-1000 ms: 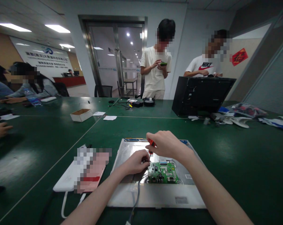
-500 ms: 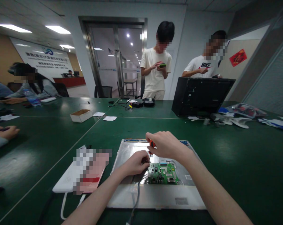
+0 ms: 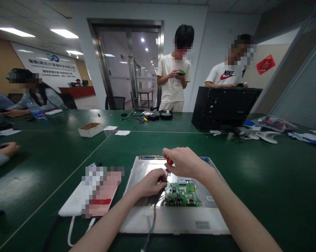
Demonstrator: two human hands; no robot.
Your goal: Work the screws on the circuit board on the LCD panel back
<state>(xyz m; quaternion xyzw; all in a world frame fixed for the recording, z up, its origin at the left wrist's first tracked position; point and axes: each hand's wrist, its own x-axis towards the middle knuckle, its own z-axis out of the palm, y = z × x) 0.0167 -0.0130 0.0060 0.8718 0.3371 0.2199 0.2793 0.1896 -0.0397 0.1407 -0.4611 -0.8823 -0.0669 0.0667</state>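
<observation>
A flat metal display panel [image 3: 179,220] lies on the green table in front of me, with a green circuit board [image 3: 184,194] on its back. My right hand [image 3: 185,161] is closed around the orange-and-black handle of a screwdriver [image 3: 169,160], its shaft pointing down to the board's upper left corner. My left hand [image 3: 154,182] is closed at that same corner, thumb and fingertips together by the screwdriver's tip; whatever they pinch is too small to make out. A grey cable [image 3: 154,218] runs from beneath my left hand toward the table's near edge.
Left of the panel lie a white power bank [image 3: 74,199] and a pink phone-like slab [image 3: 108,196] with white cables. Farther off are an open cardboard box [image 3: 90,130], a black monitor housing [image 3: 226,108] and loose parts. Two people stand across the table; others sit at left.
Both my hands and the screwdriver keep nearly the same position. Across the table, the person behind the monitor housing has lowered a hand toward its top.
</observation>
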